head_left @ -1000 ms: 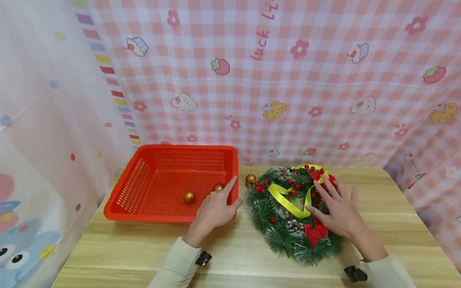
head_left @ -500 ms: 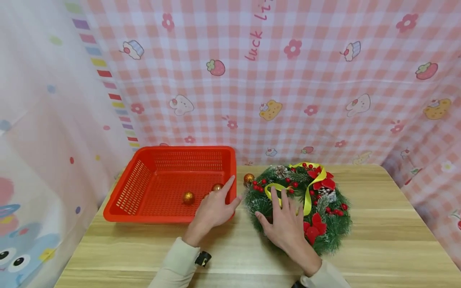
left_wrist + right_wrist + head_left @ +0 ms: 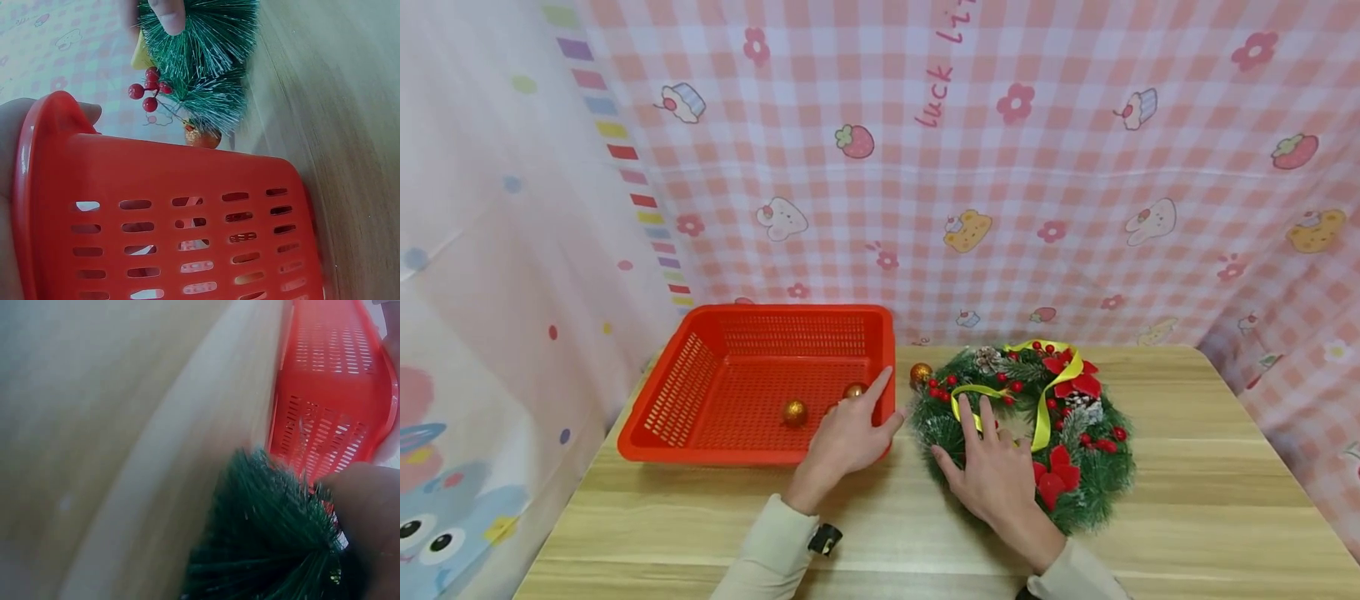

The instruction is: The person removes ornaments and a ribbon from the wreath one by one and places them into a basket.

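Observation:
In the head view my left hand (image 3: pixel 847 433) rests on the right rim of a red plastic basket (image 3: pixel 658 433), index finger and thumb extended. Its other fingers are mostly hidden. Gold ball ornaments, one glittery (image 3: pixel 794 412) and one shinier (image 3: pixel 854 392), lie in the basket near this hand. My right hand (image 3: pixel 996 479) lies with spread fingers over the lower left of a green Christmas wreath (image 3: pixel 1101 492), fingertips by its yellow ribbon (image 3: pixel 1042 417). Red poinsettias, berries and pine cones trim the wreath. The right wrist view shows its green needles (image 3: pixel 269 531) close up.
Another gold ball (image 3: pixel 921 374) sits on the wooden table (image 3: pixel 1210 500) between basket and wreath, at the wreath's left edge. A pink checked cloth (image 3: pixel 925 208) hangs behind the table. A white patterned cloth (image 3: pixel 497 275) hangs at the left.
My right hand has moved left across the wreath, from its right side to its lower left. The wreath has shifted slightly. The left hand stays at the basket rim.

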